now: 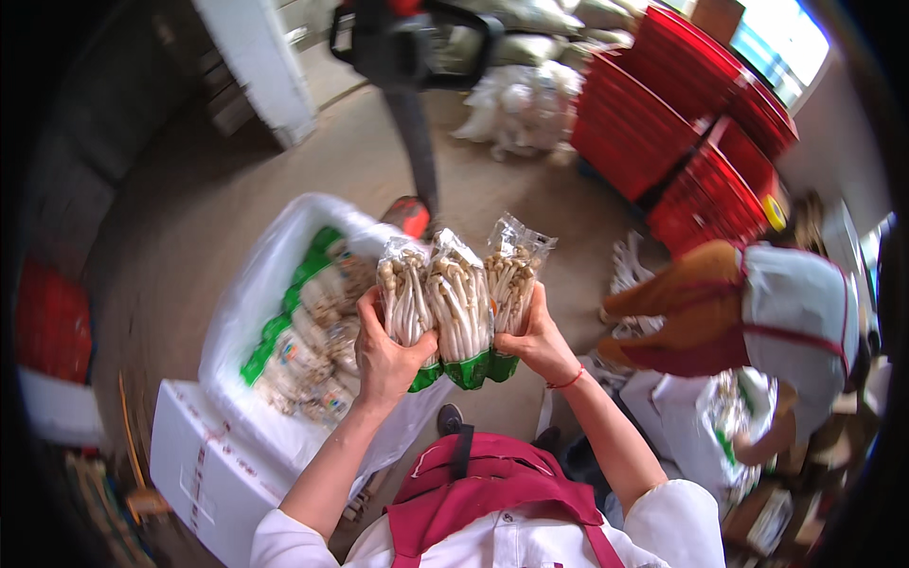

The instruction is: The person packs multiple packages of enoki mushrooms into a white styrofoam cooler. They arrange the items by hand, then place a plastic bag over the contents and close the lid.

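Three clear plastic packs of long-stemmed brown-capped mushrooms stand side by side in the air before me, squeezed between my two hands. My left hand [389, 349] presses the left pack [406, 298], its thumb across the front. On the other side my right hand [543, 341] grips the right pack [513, 287]. Between them sits the middle pack [460, 312], caps upward, with a green band at its base. Left of my hands is a box lined with white plastic [238, 284], holding several similar mushroom packs [312, 355] lying in rows.
A white foam box [206, 454] adjoins the lined box. To the right, a co-worker [788, 312] bends over another lined box of packs [731, 412]. Red plastic crates [660, 121] are stacked at the back right, near white bags [522, 106]. A dark pallet-truck-like handle [412, 50] rises ahead.
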`<state>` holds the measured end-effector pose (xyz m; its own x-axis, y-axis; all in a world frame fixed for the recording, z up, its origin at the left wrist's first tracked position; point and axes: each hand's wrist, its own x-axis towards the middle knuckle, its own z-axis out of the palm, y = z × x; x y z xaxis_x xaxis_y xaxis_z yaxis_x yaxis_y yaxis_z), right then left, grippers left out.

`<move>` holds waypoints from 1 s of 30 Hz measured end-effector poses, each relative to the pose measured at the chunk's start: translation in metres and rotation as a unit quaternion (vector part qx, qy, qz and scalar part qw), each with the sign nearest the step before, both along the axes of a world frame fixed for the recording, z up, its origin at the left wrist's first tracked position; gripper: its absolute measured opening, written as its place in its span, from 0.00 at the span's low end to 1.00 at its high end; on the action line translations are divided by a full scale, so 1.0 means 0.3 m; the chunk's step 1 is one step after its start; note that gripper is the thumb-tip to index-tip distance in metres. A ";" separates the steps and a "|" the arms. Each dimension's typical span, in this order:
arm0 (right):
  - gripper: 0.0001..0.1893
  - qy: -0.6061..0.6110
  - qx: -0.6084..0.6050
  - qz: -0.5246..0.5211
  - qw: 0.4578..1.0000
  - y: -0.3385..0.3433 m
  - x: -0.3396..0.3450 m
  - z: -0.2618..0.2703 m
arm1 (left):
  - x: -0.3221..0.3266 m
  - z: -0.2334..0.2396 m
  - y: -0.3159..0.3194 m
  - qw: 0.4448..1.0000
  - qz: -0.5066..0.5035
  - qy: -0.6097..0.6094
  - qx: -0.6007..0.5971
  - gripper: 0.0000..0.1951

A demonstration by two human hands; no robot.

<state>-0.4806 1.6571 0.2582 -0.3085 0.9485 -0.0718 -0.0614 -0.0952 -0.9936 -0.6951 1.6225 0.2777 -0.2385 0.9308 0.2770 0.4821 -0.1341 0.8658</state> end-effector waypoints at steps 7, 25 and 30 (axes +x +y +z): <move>0.44 -0.005 -0.072 -0.252 0.965 -0.383 0.694 -0.120 | 0.733 -0.106 -0.015 0.965 -0.220 0.039 -0.136 0.38; 0.43 -0.129 -0.248 -0.479 0.832 -1.345 1.704 -0.469 | 2.033 -0.551 -0.496 0.722 -0.554 0.159 -0.382 0.41; 0.41 -0.092 -0.281 -0.491 0.819 -1.339 1.703 -0.541 | 2.040 -0.604 -0.497 0.732 -0.541 0.133 -0.393 0.41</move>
